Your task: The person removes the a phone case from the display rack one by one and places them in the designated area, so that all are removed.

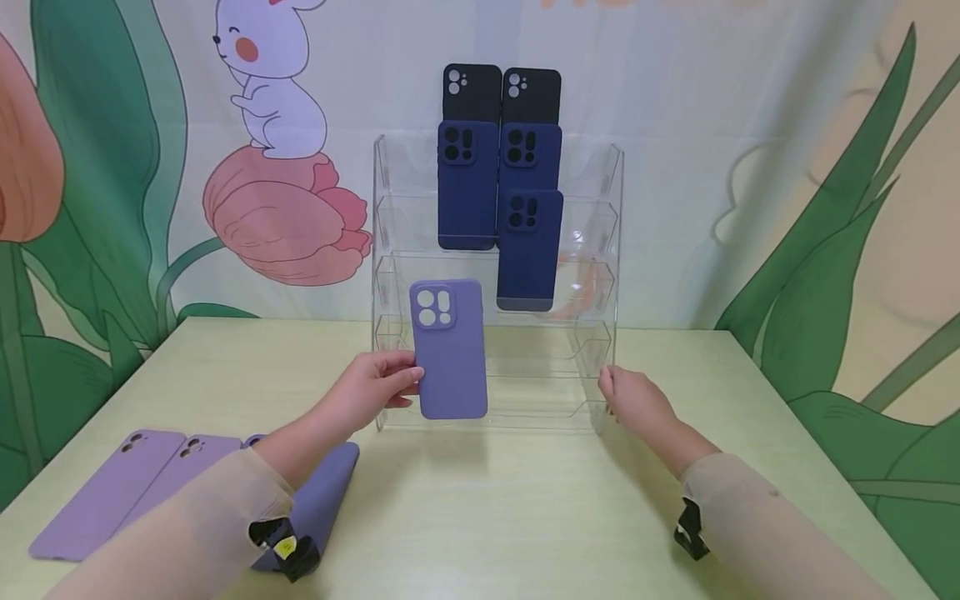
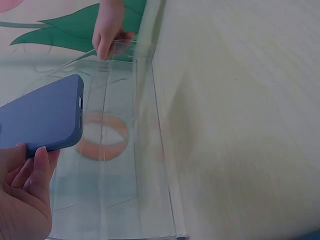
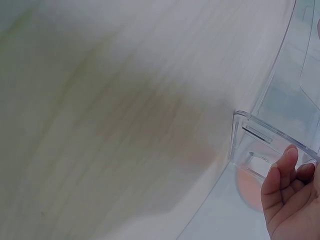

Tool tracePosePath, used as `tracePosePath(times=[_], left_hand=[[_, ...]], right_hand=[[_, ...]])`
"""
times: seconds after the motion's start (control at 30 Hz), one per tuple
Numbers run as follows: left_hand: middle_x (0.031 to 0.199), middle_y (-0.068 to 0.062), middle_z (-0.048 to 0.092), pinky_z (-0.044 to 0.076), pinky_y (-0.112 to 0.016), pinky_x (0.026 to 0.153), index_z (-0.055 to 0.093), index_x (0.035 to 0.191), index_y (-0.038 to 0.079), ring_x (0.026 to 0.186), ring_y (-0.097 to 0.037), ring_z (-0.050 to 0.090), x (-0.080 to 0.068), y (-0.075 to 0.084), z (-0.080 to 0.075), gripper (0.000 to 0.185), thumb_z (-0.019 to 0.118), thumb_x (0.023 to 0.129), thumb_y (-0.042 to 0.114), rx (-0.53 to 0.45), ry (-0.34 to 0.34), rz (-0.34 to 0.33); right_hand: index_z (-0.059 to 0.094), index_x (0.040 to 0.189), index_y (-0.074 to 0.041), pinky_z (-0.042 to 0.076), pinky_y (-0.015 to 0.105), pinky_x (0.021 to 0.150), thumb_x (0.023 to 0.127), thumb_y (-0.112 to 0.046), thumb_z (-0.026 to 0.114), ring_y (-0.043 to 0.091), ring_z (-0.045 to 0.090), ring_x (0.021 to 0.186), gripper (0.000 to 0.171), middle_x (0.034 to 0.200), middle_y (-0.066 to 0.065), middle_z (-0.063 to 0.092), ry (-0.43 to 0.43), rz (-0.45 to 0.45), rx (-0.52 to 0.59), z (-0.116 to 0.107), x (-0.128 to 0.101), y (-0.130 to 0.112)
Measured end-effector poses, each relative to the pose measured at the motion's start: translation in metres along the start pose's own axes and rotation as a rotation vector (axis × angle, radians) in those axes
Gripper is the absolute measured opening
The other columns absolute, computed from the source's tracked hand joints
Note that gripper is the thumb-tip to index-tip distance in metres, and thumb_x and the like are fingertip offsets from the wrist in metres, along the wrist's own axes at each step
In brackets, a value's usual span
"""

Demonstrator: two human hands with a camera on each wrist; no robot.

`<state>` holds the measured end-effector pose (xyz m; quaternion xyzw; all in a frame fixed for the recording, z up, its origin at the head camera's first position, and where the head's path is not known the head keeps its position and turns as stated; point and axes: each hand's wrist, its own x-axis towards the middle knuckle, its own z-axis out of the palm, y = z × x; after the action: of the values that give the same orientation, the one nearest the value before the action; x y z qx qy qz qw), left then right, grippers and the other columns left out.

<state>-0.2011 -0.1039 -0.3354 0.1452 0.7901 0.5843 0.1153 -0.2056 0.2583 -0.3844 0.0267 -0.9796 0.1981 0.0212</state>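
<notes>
Pale tabletop (image 1: 480, 517): left hand (image 1: 367, 387) grip pinching upright periwinkle phone case (image 1: 450, 350), long axis vertical, before clear rack (image 1: 607, 250); right hand (image 1: 637, 400) steadying rack, fingers relaxed

2 black phone cases (image 1: 501, 93) stand on the rack's top tier, with 2 navy cases (image 1: 498, 179) below them and 1 more navy case (image 1: 529, 250) lower on the right. Near left on the pale table (image 1: 525, 517) lie lilac cases (image 1: 123, 487) in a row. Behind hangs a backdrop with a white rabbit (image 1: 270, 75) on a pink tulip (image 1: 288, 221).
</notes>
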Motion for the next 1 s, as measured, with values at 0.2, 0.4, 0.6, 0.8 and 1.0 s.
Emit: tracePosePath(times=[0.2,0.4,0.6,0.8,1.0], left_hand=[[0.109,-0.019,0.064,0.053,-0.033,0.076,0.053,0.126,-0.008,0.095,-0.025,0.065,-0.011,-0.003,0.002,0.037,0.055,0.094,0.01,0.012,-0.022,-0.001],[0.108,-0.018,0.066,0.054,-0.034,0.075,0.055,0.123,-0.008,0.094,-0.026,0.066,-0.023,-0.007,0.003,0.035,0.056,0.094,0.009,0.0,-0.059,-0.023],[0.109,-0.022,0.064,0.054,-0.037,0.074,0.051,0.124,-0.013,0.096,-0.029,0.065,-0.036,-0.016,0.003,0.038,0.055,0.094,0.009,0.005,-0.115,-0.048],[0.105,-0.022,0.065,0.054,-0.038,0.073,0.051,0.122,-0.015,0.093,-0.03,0.065,-0.051,-0.03,0.001,0.037,0.056,0.093,0.008,0.004,-0.173,-0.089],[0.104,-0.017,0.066,0.054,-0.036,0.07,0.053,0.121,-0.013,0.088,-0.026,0.066,-0.063,-0.042,0.0,0.037,0.057,0.093,0.011,0.061,-0.209,-0.16]], right_hand=[[0.042,0.071,-0.008,0.034,0.031,0.053,0.099,-0.022,0.022,0.018,0.046,0.053,0.037,0.062,0.003,0.051,0.002,-0.015,-0.005,0.0,0.001,0.0],[0.045,0.072,-0.008,0.037,0.032,0.053,0.1,-0.023,0.021,0.016,0.049,0.053,0.04,0.064,0.001,0.055,-0.004,-0.017,-0.002,0.001,0.001,0.0],[0.046,0.072,-0.008,0.038,0.031,0.053,0.1,-0.024,0.021,0.015,0.05,0.053,0.04,0.064,0.001,0.055,-0.007,-0.013,0.001,0.002,0.002,-0.002],[0.045,0.072,-0.008,0.036,0.032,0.054,0.1,-0.023,0.021,0.016,0.049,0.054,0.039,0.064,0.002,0.055,-0.025,-0.017,0.005,0.0,0.001,-0.004],[0.044,0.071,-0.008,0.038,0.032,0.054,0.1,-0.023,0.021,0.015,0.05,0.054,0.04,0.066,0.001,0.056,-0.018,-0.011,-0.011,-0.001,0.0,-0.001]])
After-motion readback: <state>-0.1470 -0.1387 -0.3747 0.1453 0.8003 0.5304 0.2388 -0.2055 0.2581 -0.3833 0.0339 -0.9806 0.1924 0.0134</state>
